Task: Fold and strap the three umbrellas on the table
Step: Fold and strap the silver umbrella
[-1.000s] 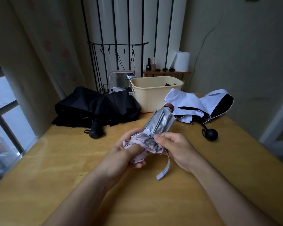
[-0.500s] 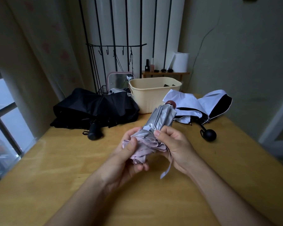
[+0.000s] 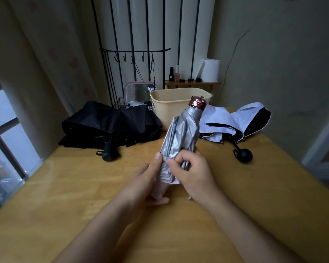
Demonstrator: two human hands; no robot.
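Tabletop tub (image 3: pixel 169 114) (contents hidden) stands behind silver umbrella (image 3: pixel 182 133).

Yellowish wooden table (image 3: pixel 65 205). Far L: black umbrella (image 3: pixel 106 122), loose heap, handle (image 3: pixel 109 153) on the wood. Centre back: beige plastic tub (image 3: pixel 171 109). R of it: white umbrella (image 3: pixel 226 120) w/ black lining, unstrapped, round black knob (image 3: pixel 244 155) on the wood. Wire basket (image 3: pixel 122 104) behind, probably on the table too.

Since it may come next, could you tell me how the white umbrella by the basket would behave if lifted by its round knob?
The white umbrella would probably sag floppily: it lies in loose, slumped folds. Its round knob looks smooth, so it might slip when gripped. Thin fabric suggests it is light.
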